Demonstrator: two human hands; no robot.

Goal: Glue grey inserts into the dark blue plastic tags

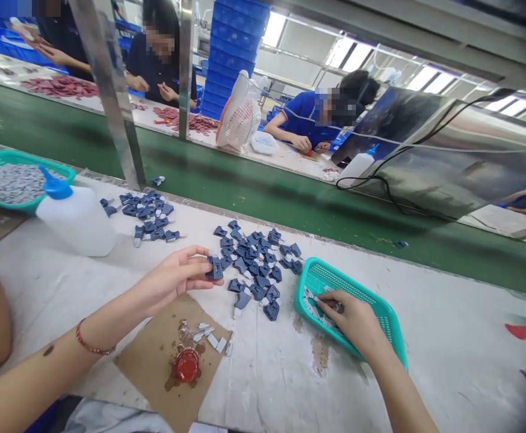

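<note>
Between the thumb and fingers of my left hand [177, 276] is a small dark blue plastic part [215, 268], held above the table. My right hand [351, 316] reaches into a green plastic basket [393, 325], its thumb and fingertips pinched at the small light grey pieces [310, 302] inside; whether one is gripped I cannot make out. A pile of similar dark blue parts [256, 258], some with white pieces attached, lies between my hands. On a piece of brown cardboard [150, 361] below my left hand sit a red cap [187, 365] with wet stains around it and several loose light grey pieces [220, 344].
A white squeeze bottle [80, 222] with a blue nozzle stands at left, before a green basket [67, 170] of grey pieces. Another blue pile [148, 210] lies nearby. Past the green conveyor belt [272, 186], co-workers handle red parts [59, 87]. Metal posts [118, 114] rise at the belt.
</note>
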